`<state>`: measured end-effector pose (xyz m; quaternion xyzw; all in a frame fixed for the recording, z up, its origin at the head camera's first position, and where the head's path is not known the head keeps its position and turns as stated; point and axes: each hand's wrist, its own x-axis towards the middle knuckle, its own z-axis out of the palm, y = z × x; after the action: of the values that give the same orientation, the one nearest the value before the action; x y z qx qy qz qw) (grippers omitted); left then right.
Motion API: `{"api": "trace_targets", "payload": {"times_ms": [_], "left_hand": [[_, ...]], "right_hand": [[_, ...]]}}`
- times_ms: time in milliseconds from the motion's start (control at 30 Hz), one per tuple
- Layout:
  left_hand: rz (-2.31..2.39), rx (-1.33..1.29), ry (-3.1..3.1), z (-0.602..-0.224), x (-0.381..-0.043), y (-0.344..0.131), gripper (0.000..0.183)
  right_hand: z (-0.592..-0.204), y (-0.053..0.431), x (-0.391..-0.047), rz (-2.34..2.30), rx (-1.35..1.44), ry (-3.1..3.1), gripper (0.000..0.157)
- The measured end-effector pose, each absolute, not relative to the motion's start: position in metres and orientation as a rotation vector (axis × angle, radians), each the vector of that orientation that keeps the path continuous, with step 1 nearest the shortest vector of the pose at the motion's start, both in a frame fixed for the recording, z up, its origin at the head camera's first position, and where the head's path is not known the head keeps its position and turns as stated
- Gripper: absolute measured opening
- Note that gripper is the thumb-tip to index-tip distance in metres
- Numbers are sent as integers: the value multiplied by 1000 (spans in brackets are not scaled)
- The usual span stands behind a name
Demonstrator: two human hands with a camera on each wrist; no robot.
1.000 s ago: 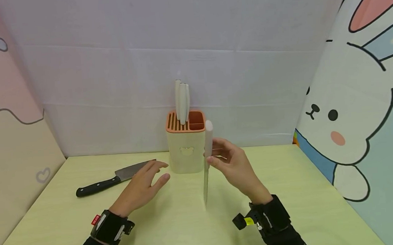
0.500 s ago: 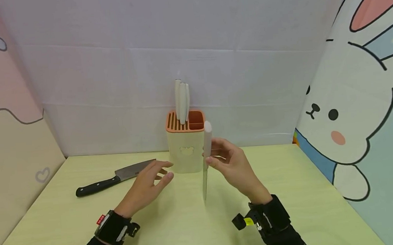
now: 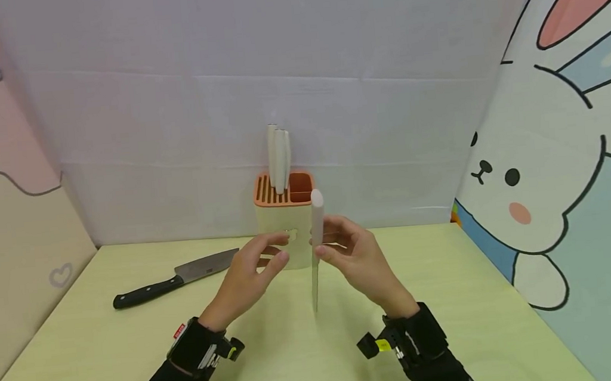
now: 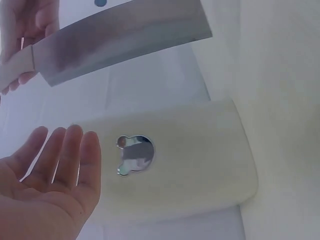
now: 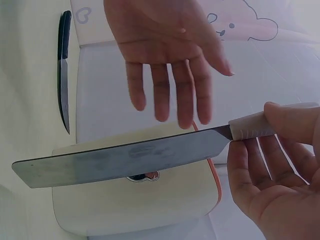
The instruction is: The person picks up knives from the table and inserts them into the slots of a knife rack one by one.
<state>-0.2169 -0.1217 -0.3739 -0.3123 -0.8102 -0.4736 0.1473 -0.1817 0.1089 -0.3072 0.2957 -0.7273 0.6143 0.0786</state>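
My right hand holds a white-handled kitchen knife by its handle, thumb on one side and fingers on the other. Its broad blade points down in front of the knife block, as the head view shows. My left hand is just left of the knife, fingers spread and holding nothing; in the left wrist view the same hand lies palm up beside the bear-shaped window. Behind both hands stands the cream knife block with an orange slotted top. Several white-handled knives stick up from its slots.
A black-handled knife lies on the pale table to the left, blade toward the block. A white cloth backdrop rises behind the table, and cartoon-printed panels flank both sides.
My left hand has moved right, from near the black-handled knife's blade to in front of the block, close to the held knife. My right hand keeps its grip almost in place.
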Motion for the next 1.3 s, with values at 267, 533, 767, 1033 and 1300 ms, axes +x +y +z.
{"api": "trace_targets", "payload": {"times_ms": [267, 533, 767, 1033, 1300], "left_hand": [[-1503, -931, -2214, -332, -210, -102, 36], [-1566, -954, -2173, -295, -192, -83, 37], [-1563, -948, -2159, -284, -190, -76, 38], [-1525, -942, -2125, -299, -215, -70, 37], [-1548, -914, -2114, -299, -217, -67, 36]], "right_hand": [[-309, 105, -183, 1852, 894, -2184, 41], [-309, 105, -181, 1863, 901, -2178, 41], [-309, 104, -180, 1856, 899, -2175, 40], [-310, 104, -180, 1873, 908, -2157, 43], [-309, 104, -179, 1849, 889, -2167, 43]]}}
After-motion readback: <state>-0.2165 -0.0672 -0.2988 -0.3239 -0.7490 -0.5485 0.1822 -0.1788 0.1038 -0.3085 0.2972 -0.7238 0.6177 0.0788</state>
